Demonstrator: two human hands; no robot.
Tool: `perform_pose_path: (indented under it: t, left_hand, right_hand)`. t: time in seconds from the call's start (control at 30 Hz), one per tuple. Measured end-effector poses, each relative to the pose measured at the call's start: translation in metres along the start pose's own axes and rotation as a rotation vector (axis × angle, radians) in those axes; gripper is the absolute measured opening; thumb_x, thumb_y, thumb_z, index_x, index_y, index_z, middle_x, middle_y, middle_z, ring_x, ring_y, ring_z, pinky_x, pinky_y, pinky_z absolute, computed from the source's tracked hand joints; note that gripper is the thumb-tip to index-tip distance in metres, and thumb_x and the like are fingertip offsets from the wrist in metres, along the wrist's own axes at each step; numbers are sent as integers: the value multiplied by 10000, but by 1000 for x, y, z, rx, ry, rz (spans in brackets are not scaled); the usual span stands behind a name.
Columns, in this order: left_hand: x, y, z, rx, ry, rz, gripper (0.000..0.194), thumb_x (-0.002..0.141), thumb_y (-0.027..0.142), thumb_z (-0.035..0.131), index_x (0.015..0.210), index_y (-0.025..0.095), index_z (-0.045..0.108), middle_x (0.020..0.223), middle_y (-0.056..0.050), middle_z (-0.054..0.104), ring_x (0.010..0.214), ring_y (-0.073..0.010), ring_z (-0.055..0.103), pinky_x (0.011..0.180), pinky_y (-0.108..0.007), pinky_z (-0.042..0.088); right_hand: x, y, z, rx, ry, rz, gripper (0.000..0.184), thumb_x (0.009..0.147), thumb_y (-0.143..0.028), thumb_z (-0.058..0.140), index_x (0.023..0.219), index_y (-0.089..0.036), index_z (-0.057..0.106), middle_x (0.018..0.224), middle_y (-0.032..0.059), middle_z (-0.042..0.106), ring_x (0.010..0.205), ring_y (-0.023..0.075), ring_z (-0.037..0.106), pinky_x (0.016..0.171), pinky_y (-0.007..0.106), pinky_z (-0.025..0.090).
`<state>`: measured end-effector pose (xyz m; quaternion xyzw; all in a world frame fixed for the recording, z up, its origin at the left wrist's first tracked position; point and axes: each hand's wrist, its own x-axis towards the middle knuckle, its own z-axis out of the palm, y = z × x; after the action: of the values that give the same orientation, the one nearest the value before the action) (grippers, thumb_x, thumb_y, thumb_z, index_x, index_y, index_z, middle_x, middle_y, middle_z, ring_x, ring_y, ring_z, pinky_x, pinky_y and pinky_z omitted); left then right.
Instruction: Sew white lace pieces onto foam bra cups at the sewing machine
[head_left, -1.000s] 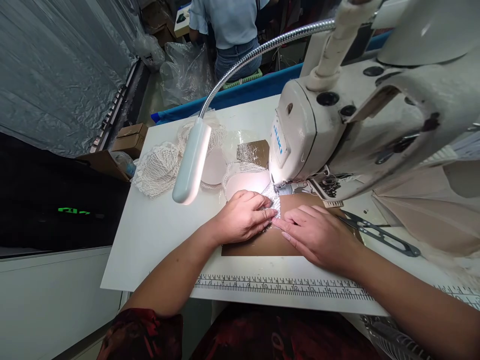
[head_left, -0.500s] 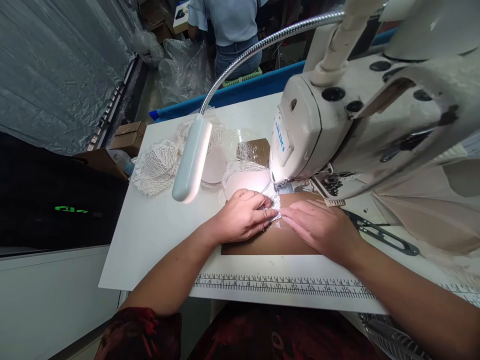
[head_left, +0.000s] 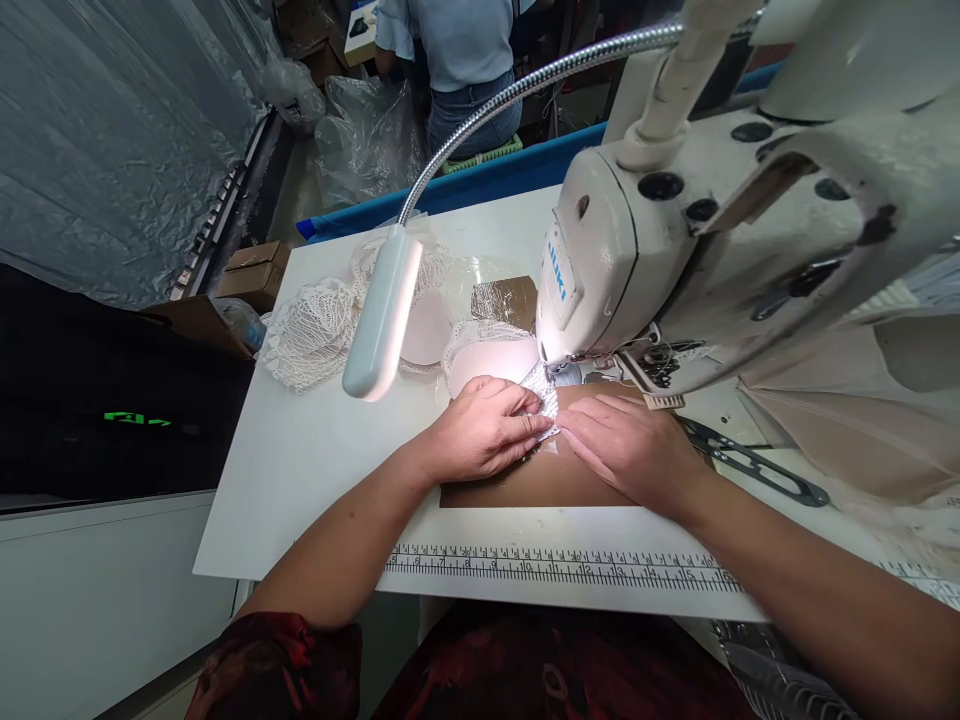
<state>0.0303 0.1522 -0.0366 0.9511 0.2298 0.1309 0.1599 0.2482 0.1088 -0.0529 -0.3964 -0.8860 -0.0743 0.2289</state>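
A white lace piece (head_left: 545, 392) with a pale moulded bra cup (head_left: 491, 362) lies at the needle area of a sewing machine (head_left: 592, 250). My left hand (head_left: 487, 428) is closed on the lace from the left, thumb and fingertips pinching its near edge. From the right, my right hand (head_left: 634, 445) meets it, fingers together, with the fingertips at the same lace edge. Under both hands lies a brown sheet (head_left: 517, 490) on the white table. The presser foot and needle are partly hidden by the machine head.
More lace cups (head_left: 311, 330) lie at the table's left. A lamp (head_left: 382, 315) on a bendable neck hangs over them. Dark thread snips or a metal guide (head_left: 757, 465) and beige fabric (head_left: 847, 420) are at right. A ruler strip (head_left: 525, 567) lines the front edge. A person (head_left: 469, 70) sits beyond.
The whole view has shifted slightly. Both hands stay at the same lace edge, with no clear movement of the fabric.
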Motion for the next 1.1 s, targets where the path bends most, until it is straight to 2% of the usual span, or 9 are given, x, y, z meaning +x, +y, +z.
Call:
perform_pose_path:
  t: [0.43, 0.8, 0.93, 1.1]
  left_hand:
    - [-1, -1, 0, 72, 8, 23, 308, 948, 315, 416, 1174, 249, 614, 1040, -85, 596, 936, -190, 494, 867, -377, 379]
    - [0, -2, 3, 163, 3, 68, 317, 963, 332, 395, 1168, 245, 621, 1033, -89, 593, 925, -193, 478, 830, -366, 364]
    - [0, -2, 1, 158, 0, 73, 310, 960, 325, 401, 1152, 250, 632, 1020, -90, 597, 920, -197, 485, 822, -369, 370]
    - [0, -3, -2, 69, 1, 59, 312, 949, 330, 415, 1155, 233, 629, 1092, -93, 607, 975, -206, 508, 885, -389, 390]
  right_hand:
    - [-8, 1, -6, 41, -92, -20, 201, 880, -141, 473, 814, -177, 660, 706, 22, 599, 643, 143, 467, 556, 290, 291]
    - [-12, 3, -6, 150, -159, 116, 332, 876, -148, 386, 1068, -189, 654, 776, 48, 607, 694, 156, 520, 596, 282, 353]
    - [-10, 1, -5, 150, -153, 121, 319, 874, -153, 393, 1027, -191, 671, 777, 55, 607, 703, 159, 518, 593, 283, 349]
    - [-12, -2, -3, 89, -99, 39, 254, 853, -123, 446, 924, -181, 683, 719, 35, 586, 666, 152, 473, 592, 289, 315]
